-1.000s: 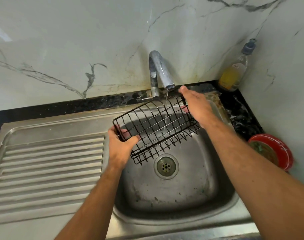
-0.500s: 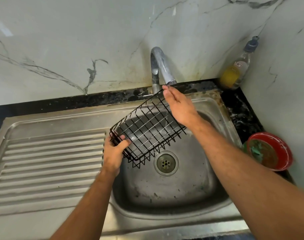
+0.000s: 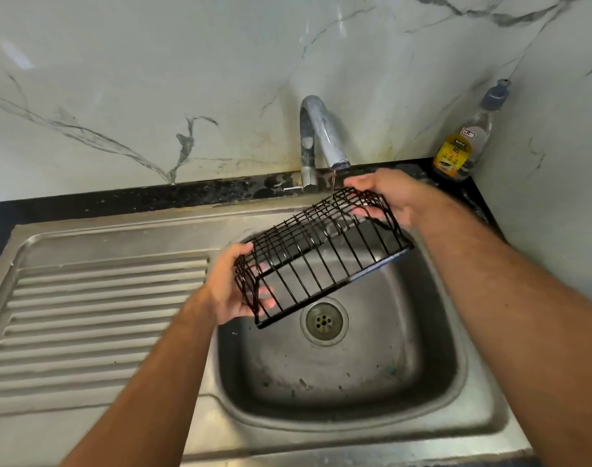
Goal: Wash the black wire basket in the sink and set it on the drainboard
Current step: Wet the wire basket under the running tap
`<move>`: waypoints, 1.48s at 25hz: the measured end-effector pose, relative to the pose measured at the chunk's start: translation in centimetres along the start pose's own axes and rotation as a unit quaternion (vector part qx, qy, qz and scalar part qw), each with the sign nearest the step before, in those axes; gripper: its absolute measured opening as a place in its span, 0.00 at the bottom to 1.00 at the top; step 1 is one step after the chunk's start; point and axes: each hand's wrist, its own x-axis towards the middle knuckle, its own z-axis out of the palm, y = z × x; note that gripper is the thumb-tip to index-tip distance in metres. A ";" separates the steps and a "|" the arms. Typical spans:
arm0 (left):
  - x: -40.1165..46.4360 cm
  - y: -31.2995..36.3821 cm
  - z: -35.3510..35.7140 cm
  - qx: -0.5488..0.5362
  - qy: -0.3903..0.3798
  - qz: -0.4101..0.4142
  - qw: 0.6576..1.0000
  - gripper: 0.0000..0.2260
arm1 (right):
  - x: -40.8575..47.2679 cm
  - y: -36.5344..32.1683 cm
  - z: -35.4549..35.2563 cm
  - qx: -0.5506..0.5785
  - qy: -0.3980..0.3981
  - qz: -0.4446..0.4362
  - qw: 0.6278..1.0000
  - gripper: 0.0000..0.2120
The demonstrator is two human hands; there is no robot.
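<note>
Two bare hands hold a black wire basket upside down over a steel sink, its rim tilted toward the camera and its base turned up toward the tap. Left of the sink, the ribbed drainboard lies flat, joined to the basin in one steel sheet. The left hand grips the basket's left end, fingers curled inside the wires and thumb over the top edge, just left of the sink's drain. The basket hangs in the air above the basin, touching neither the drainboard nor the sink floor. A thin stream of water falls from the tap, at the back edge of the sink, onto the basket's far right corner. The right hand clasps that right end, thumb on top and fingers curled beneath. Right of the sink, a soap bottle with yellow liquid stands on the black worktop against the marble wall.
</note>
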 end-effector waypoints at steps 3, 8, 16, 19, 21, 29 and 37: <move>-0.2 0.7 0.6 -0.046 -0.018 -0.057 0.997 0.36 | 0.6 0.5 -1.0 0.061 -0.072 0.002 0.996 0.19; 1.4 -0.6 0.2 -0.079 -0.001 -0.109 0.991 0.35 | 1.3 0.9 1.3 -0.100 -0.061 0.027 0.993 0.14; 3.9 -3.6 -1.6 -0.111 -0.025 -0.176 0.978 0.39 | 3.3 -0.8 6.6 -0.273 -0.007 0.017 0.962 0.11; 4.3 -3.5 -1.5 -0.111 -0.020 -0.172 0.979 0.38 | 3.0 -0.8 6.5 -0.247 0.016 0.013 0.969 0.09; 3.8 -2.5 -0.4 -0.078 -0.015 -0.148 0.986 0.33 | 2.5 -0.1 5.0 -0.164 0.045 0.040 0.985 0.07; 2.4 3.5 3.5 0.128 0.015 -0.122 0.984 0.37 | 1.5 2.4 -2.0 -0.029 0.128 0.073 0.989 0.12; 3.8 4.6 1.9 0.128 0.040 -0.176 0.975 0.46 | 0.2 1.7 -2.5 0.055 0.047 0.085 0.994 0.13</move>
